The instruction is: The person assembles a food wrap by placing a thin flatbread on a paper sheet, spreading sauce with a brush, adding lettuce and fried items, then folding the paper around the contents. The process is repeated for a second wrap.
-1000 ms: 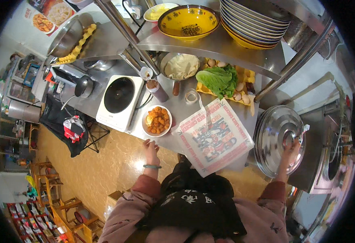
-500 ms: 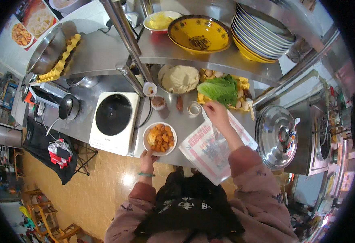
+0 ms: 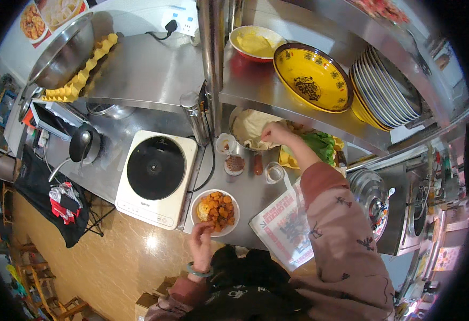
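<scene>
A white bowl (image 3: 194, 213) of golden fried chunks and what looks like a fried egg sits near the counter's front edge. My left hand (image 3: 200, 244) is at its near rim, fingers bent together; what they pinch, if anything, is hidden. My right hand (image 3: 278, 134) reaches under the shelf to a steel basin holding a pale, dough-like sheet (image 3: 250, 127). Its fingers are drawn together at the sheet's right side, and their tips are hard to make out. Close by are a small glass jar (image 3: 273, 173), a brown-handled tool (image 3: 258, 163) and a jar of brown seasoning (image 3: 234, 164).
An induction cooker (image 3: 151, 176) stands left of the bowl. Printed paper bags (image 3: 285, 224) overhang the front edge at right. Green lettuce (image 3: 320, 147) lies beyond my right forearm. Overhead, the steel shelf carries a yellow bowl (image 3: 312, 77) and stacked plates (image 3: 387, 88); a post (image 3: 211, 59) rises beside it.
My right hand has left the paper bags and moved up and left to the pale sheet. My left hand has shifted from the bowl's left side to its near rim. The view has turned.
</scene>
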`<state>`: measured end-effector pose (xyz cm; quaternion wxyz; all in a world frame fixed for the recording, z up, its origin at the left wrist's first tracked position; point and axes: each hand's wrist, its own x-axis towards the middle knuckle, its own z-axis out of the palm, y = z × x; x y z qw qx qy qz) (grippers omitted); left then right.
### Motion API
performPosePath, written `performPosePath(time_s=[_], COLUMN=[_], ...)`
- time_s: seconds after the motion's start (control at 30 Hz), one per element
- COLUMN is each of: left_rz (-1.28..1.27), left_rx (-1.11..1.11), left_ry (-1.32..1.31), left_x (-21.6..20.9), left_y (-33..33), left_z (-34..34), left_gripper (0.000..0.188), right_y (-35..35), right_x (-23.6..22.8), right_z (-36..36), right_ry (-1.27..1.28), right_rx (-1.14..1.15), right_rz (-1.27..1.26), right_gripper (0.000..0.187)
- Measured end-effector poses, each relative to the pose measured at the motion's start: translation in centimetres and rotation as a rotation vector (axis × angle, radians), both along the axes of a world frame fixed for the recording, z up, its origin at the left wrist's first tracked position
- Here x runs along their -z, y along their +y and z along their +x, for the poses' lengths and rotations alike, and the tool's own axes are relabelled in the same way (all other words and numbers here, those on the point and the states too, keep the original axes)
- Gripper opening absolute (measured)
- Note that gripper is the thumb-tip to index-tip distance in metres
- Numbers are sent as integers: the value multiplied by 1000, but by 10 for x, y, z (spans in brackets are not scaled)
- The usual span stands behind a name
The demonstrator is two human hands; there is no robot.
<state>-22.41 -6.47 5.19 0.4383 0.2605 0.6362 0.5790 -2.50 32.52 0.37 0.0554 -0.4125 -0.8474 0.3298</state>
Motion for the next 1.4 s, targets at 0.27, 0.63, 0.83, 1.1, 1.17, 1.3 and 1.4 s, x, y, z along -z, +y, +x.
performPosePath(time_s=[0.27,0.63,0.83,1.1,1.17,1.3,1.4], left_rz=[317,107,1,-111,-92,-129,-75], left_rx=[300,157,301,91,21,-148,-138], left_ry=[249,430,662,435,235,-25,-12], left_x=[-20,34,47,56,63,74,76], left_y=[151,328,349,351,351,352,349], left_z=[90,128,137,121,116,113,113], left_gripper=[20,29,20,21,22,21,19], right_y=[18,4,6,-6,-7,-9,-5], right_x=[-15,10,2,-4,-10,-17,-14], right_z=[22,51,49,39,29,6,-3], right_ry=[-25,57,137,217,214,167,-170], right_rx=[483,597,575,580,541,507,489], right_rz=[386,168,243,305,202,195,-17], right_gripper=[25,34,36,40,38,41,47])
